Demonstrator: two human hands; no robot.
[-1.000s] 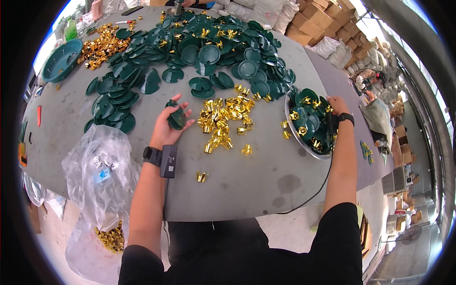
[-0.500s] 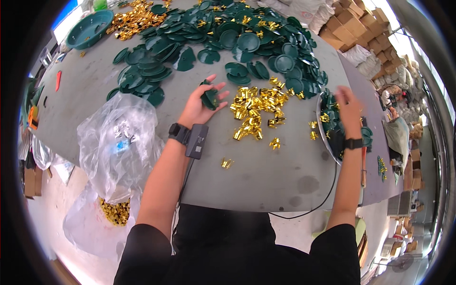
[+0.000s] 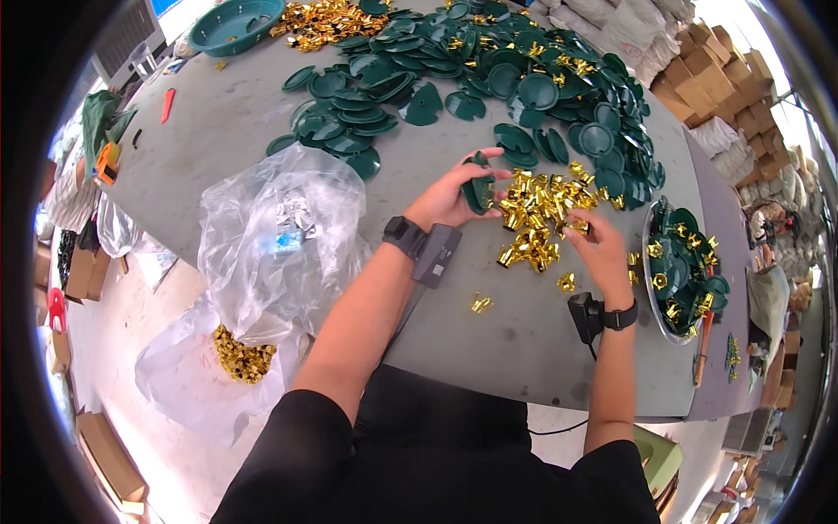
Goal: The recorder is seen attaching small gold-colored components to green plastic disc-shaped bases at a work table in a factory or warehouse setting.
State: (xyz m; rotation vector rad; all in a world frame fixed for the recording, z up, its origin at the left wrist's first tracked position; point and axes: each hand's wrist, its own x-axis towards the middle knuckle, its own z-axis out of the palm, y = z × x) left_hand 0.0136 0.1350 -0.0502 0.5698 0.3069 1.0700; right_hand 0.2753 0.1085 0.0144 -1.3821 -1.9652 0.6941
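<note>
My left hand [image 3: 439, 203] is closed around a dark green plastic disc [image 3: 477, 190], held on edge at the left side of a pile of shiny gold clips [image 3: 539, 199]. Whether more than one disc is in that grip I cannot tell. At the pile's right edge, my right hand [image 3: 604, 253] pinches a small gold clip [image 3: 573, 226] between thumb and fingers. To the right of that hand stands a round tray [image 3: 647, 284] with green discs and gold clips in it. One stray clip [image 3: 481, 303] lies nearer to me on the table.
A large heap of green discs [image 3: 422, 105] spreads across the far side of the grey table [image 3: 489, 358]. Back left are a green basin [image 3: 236, 31] and more gold pieces [image 3: 327, 24]. A clear plastic bag [image 3: 262, 231] covers the left front edge. Cartons [image 3: 703, 70] rise behind.
My right hand has come from the tray back to the gold pile and now pinches a clip. The left hand keeps its disc, now beside the pile. The whole view has shifted leftward.
</note>
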